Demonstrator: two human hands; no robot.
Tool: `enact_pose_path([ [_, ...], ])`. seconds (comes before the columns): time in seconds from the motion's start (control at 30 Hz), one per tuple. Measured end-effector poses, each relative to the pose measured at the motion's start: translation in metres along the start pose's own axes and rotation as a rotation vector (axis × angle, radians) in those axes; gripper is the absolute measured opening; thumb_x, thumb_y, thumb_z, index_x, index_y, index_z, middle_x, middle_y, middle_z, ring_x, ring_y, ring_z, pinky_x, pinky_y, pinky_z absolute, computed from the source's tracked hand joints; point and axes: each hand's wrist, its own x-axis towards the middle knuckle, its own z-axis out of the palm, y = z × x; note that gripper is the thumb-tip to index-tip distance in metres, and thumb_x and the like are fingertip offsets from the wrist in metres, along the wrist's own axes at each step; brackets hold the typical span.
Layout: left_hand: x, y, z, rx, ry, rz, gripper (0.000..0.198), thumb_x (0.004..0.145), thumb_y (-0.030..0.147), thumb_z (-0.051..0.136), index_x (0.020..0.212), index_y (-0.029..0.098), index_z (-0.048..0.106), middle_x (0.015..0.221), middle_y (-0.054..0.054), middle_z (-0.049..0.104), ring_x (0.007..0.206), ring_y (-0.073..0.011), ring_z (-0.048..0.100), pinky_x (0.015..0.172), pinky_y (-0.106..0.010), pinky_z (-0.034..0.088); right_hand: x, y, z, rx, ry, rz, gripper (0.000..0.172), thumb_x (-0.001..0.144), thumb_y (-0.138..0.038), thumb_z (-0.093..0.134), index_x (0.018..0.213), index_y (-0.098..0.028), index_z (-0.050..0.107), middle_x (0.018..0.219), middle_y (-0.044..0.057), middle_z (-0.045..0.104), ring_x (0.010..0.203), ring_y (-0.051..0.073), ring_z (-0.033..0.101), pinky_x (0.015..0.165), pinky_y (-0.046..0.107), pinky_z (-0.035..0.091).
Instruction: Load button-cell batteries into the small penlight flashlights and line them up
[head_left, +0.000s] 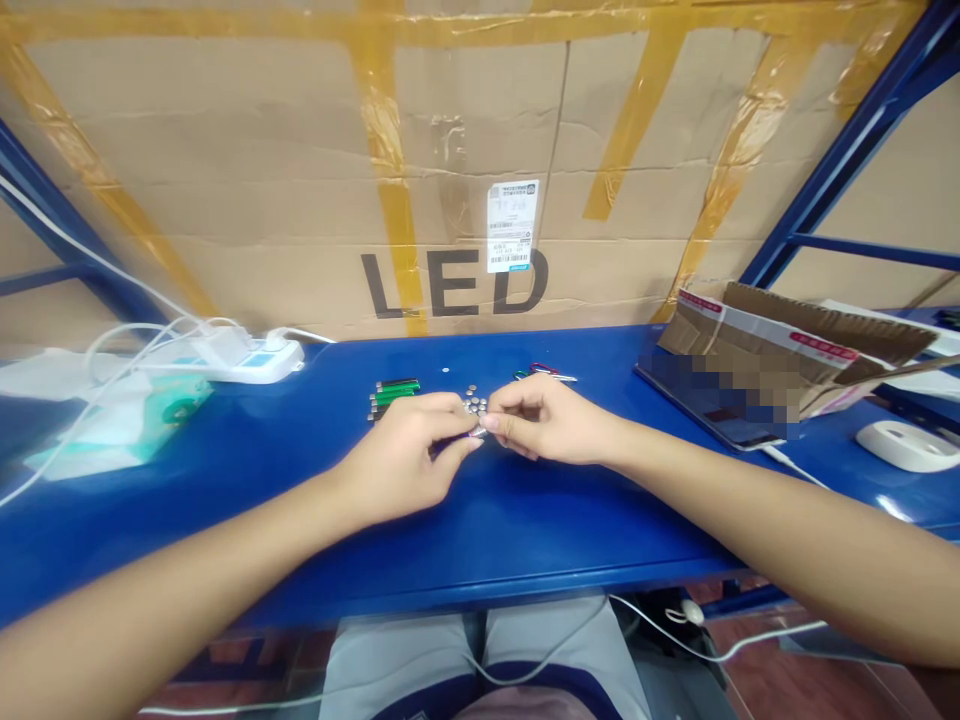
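Note:
My left hand [412, 445] and my right hand [544, 418] meet over the blue table, fingertips almost touching. Both are closed in a pinch around a small silvery piece [478, 431], partly hidden by the fingers; its exact kind cannot be made out. Just beyond the fingertips lies a cluster of small round silver discs [472, 404] that look like button cells. Beside my left hand are several short green and black cylinders [396, 390] in a row, partly covered by the hand. Behind my right hand lie small red and green items with silver parts [546, 371].
A power strip [255, 358] with white cables and a green-and-white tissue pack [124, 425] lie at left. On the right are a dark tablet or phone [690, 405], an opened cardboard box [757, 325] and a white mouse [907, 445]. A big taped LED carton [292, 200] stands behind.

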Motion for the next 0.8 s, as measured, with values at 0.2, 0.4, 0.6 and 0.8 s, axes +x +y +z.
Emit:
enact_pose_path([
  [0.2, -0.008, -0.002, 0.01, 0.681, 0.107, 0.344, 0.024, 0.089, 0.002, 0.048, 0.091, 0.004, 0.072, 0.079, -0.011, 0.066, 0.071, -0.022, 0.06, 0.063, -0.033, 0.053, 0.003, 0.005, 0.01, 0.576, 0.012, 0.472, 0.038, 0.074, -0.042, 0.079, 0.061, -0.016, 0.054, 0.046, -0.005, 0.05, 0.038, 0.007, 0.044, 0.041, 0.021, 0.037],
  [0.4, -0.006, -0.005, 0.007, 0.78, 0.117, 0.374, 0.025, 0.091, 0.004, 0.046, 0.088, 0.007, 0.071, 0.076, -0.008, 0.064, 0.068, -0.0203, 0.058, 0.059, -0.03, 0.05, 0.008, 0.007, 0.008, 0.815, -0.029, 0.546, 0.035, 0.069, -0.034, 0.083, 0.065, -0.016, 0.054, 0.049, -0.006, 0.048, 0.043, 0.005, 0.041, 0.041, 0.018, 0.036],
  [0.6, -0.001, -0.009, 0.003, 0.344, 0.11, 0.091, 0.022, 0.094, 0.016, 0.054, 0.096, 0.011, 0.075, 0.081, -0.007, 0.067, 0.074, -0.017, 0.062, 0.068, -0.028, 0.05, 0.01, 0.004, 0.004, 0.487, -0.003, 0.394, 0.046, 0.078, -0.052, 0.076, 0.063, -0.017, 0.051, 0.048, -0.006, 0.047, 0.04, 0.007, 0.042, 0.042, 0.022, 0.035],
  [0.8, 0.006, -0.011, 0.001, -0.018, 0.087, -0.126, 0.017, 0.09, 0.021, 0.061, 0.091, 0.017, 0.078, 0.078, -0.003, 0.069, 0.068, -0.0134, 0.06, 0.065, -0.026, 0.047, 0.011, 0.011, 0.001, 0.305, -0.002, 0.222, 0.046, 0.086, -0.058, 0.065, 0.068, -0.018, 0.053, 0.052, -0.007, 0.048, 0.044, 0.007, 0.045, 0.048, 0.023, 0.04],
])
